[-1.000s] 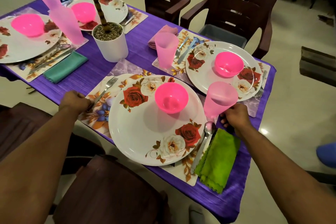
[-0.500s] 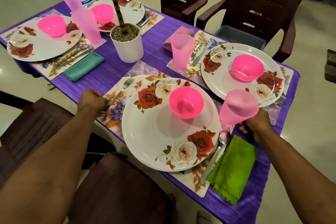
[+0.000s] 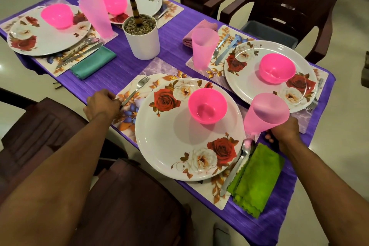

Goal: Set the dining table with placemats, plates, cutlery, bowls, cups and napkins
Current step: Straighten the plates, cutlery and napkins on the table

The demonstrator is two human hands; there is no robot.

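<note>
Pink cup (image 3: pixel 265 115) gripped low by right hand (image 3: pixel 284 133) near table's right edge; left hand (image 3: pixel 101 104) apparently pinches fork (image 3: pixel 134 92) handle at near edge.

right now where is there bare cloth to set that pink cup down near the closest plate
Little room: only a narrow purple strip between the green napkin and the far placemat, under the right hand. A wider patch lies between the white pot and teal napkin.

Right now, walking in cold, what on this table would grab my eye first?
Probably the bright pink bowl sitting on the big rose-patterned plate nearest the camera, against the purple tablecloth. Next, the right hand gripping a pink cup near its base beside that plate, above the green napkin. A white potted plant stands mid-table.
</note>
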